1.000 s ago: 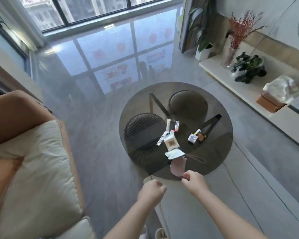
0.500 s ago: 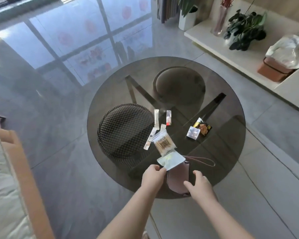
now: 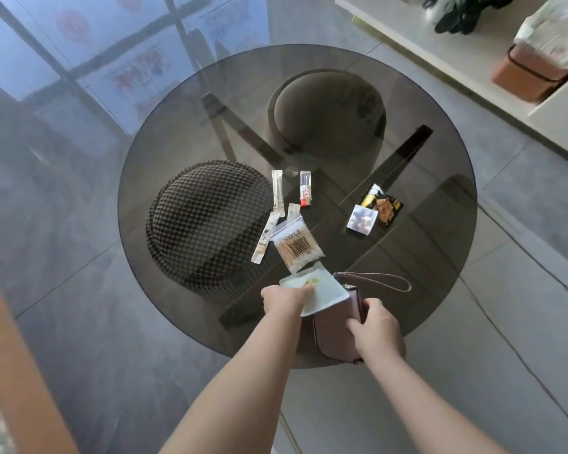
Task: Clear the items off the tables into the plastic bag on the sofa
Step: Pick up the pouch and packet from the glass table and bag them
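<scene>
Hands: left (image 3: 284,298) pinched white sachet (image 3: 322,294); right (image 3: 376,326) gripped mauve pouch (image 3: 333,335) at glass counter (image 3: 440,257) edge. Risk: overlapping sachet dragged, swab bag (image 3: 295,245) nudged floorward.

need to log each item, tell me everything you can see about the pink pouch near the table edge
The pink pouch is a flat, smooth, leather-like wristlet in dusty mauve, with a thin looped wrist strap trailing to its right. It lies at the near edge of the round glass table. The right hand grips its right side; a white packet, held by the left hand, overlaps its top.
</scene>
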The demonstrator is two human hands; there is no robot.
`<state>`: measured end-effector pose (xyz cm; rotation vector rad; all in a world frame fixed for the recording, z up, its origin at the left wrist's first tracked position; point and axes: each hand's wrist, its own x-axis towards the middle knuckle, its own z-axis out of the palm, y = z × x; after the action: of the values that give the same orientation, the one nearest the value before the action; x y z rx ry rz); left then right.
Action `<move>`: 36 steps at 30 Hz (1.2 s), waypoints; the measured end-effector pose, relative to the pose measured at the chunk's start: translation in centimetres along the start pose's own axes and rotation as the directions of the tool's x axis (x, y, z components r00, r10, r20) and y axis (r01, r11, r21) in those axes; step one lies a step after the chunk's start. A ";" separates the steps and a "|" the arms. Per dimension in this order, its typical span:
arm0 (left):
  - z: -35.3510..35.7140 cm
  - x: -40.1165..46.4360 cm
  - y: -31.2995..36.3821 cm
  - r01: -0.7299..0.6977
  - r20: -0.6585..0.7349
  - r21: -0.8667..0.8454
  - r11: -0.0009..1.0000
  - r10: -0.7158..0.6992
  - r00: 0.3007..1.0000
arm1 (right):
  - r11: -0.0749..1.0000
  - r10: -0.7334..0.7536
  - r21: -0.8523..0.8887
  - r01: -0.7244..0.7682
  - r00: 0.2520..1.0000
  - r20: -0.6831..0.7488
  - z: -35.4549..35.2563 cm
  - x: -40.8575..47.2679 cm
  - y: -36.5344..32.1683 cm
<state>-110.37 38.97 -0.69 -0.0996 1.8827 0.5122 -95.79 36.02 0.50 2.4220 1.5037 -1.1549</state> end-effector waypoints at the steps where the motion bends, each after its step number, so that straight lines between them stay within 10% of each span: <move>1: -0.2 -0.2 -0.1 -0.004 0.002 0.007 1.000 0.004 1.000 | 1.000 -0.008 -0.006 0.008 1.000 -0.007 -0.4 0.0 0.3; 15: -1.5 -1.1 2.0 -0.431 -0.043 0.267 0.862 0.457 0.888 | 0.952 -0.268 -0.169 0.255 0.962 -0.057 -3.9 4.2 0.6; 29: 1.1 1.4 2.2 -0.364 -0.044 -0.071 0.929 0.362 0.931 | 0.890 -0.229 -0.433 0.143 0.962 -0.152 -1.1 4.9 0.5; 36: -3.1 -1.2 -1.4 -0.249 0.046 -0.219 0.943 0.265 0.963 | 0.963 -0.060 -0.265 0.054 0.998 -0.016 -0.7 1.8 1.4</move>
<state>-112.22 36.26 0.83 0.0265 1.7725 0.8850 -93.84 36.92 -0.54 2.2362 1.6269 -0.8713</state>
